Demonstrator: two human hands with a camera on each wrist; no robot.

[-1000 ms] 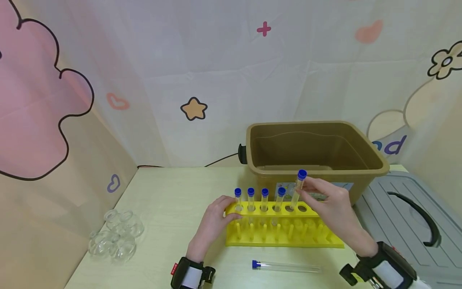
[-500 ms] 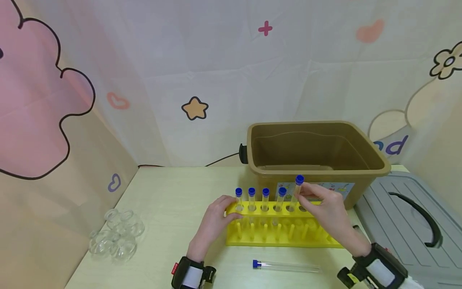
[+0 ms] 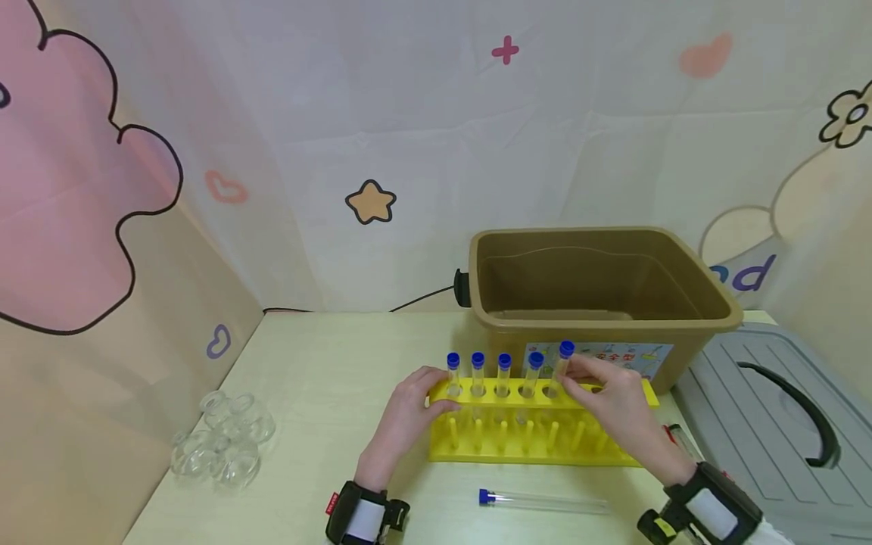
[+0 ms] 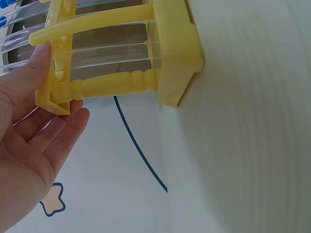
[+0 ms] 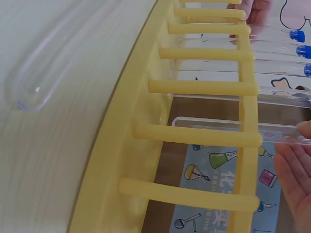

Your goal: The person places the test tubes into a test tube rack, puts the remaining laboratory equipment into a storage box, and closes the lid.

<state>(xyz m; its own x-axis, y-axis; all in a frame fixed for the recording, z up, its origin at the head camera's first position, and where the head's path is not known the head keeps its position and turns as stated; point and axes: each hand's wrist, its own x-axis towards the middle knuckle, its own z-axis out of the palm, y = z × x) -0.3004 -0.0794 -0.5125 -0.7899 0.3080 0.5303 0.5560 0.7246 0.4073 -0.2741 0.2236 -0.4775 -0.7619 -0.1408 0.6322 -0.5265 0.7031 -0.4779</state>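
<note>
A yellow test tube rack (image 3: 490, 456) stands on the table, with several blue-capped clear test tubes (image 3: 504, 363) upright in its left holes. My left hand (image 3: 402, 412) grips the rack's left end, thumb in front and fingers behind the top plate, as the left wrist view confirms. With thumb and fingers, my right hand (image 3: 616, 397) pinches another blue-capped test tube (image 3: 566, 350) near its upper part. That tube leans slightly right and passes through a top hole; its rounded end (image 5: 182, 122) shows behind the pegs. One more capped test tube (image 3: 545, 502) lies in front of the rack.
Behind the rack stands a brown plastic bin (image 3: 606, 325) with a picture label. Its grey lid (image 3: 756, 409) with a black handle lies at the right. Several round clear glass vessels (image 3: 225, 443) cluster at the left table edge.
My right hand has lowered the pinched test tube further into the rack and moved slightly down. The left hand keeps its grip on the rack's end. The head view has shifted slightly.
</note>
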